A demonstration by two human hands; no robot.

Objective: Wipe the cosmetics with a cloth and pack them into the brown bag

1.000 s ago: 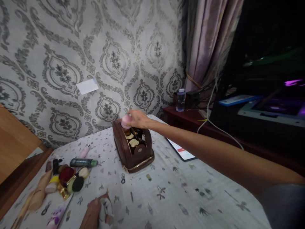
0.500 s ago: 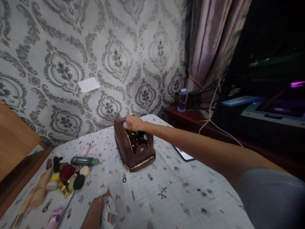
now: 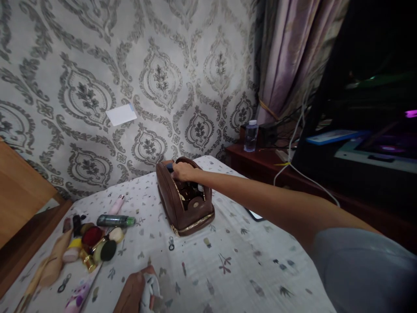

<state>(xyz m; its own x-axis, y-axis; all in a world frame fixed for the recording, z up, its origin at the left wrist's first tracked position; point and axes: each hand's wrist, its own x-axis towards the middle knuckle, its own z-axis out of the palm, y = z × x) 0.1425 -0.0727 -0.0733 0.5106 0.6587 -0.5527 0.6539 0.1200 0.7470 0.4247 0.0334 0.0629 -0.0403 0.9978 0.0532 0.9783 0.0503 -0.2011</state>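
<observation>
A brown bag (image 3: 167, 202) with a gold zipper stands open on the patterned white cloth (image 3: 228, 278), with several small items inside it. My right hand (image 3: 184, 171) reaches over from the right, its curled fingers at the bag's far opening, beside a dark blue item (image 3: 170, 166). Whatever those fingers hold is hidden. Near the bottom edge, my left hand (image 3: 132, 289) is closed on a crumpled white wipe (image 3: 150, 290). To its left lie a green tube (image 3: 114, 220), a dark red round jar (image 3: 91, 237) and several other cosmetics.
A phone (image 3: 256, 215) lies partly under my right forearm. At the right, a clear bottle (image 3: 250, 137) stands on a dark red table (image 3: 233, 152) with white cables. A wooden board (image 3: 24, 195) borders the left side. Patterned wallpaper and a curtain are behind.
My right hand has shifted slightly right, and the bag's far flap shows more. My left hand has turned a little with the white wipe in it.
</observation>
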